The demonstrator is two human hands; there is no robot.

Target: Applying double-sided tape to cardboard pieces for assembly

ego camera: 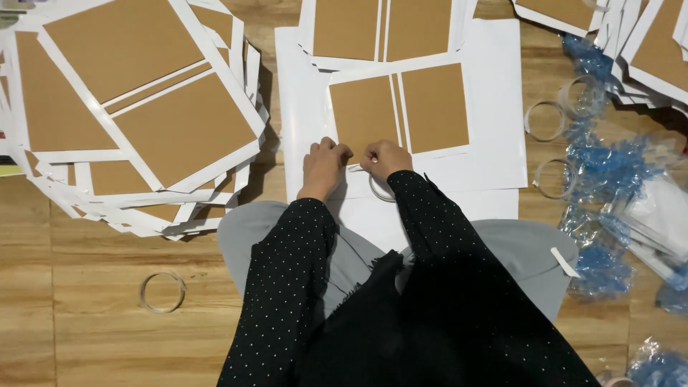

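Head view: brown-faced, white-bordered card [398,111], flat.

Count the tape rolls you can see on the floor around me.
5: one bare ring on the floor at lower left, one under the right hand, three at right beside the blue plastic wrap. Others may be hidden.

Both hands [355,161] press the white-bordered brown card's [398,111] lower edge.

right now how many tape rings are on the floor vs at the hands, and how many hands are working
tape rings on the floor: 4
tape ring at the right hand: 1
hands: 2, left hand, right hand
total: 7
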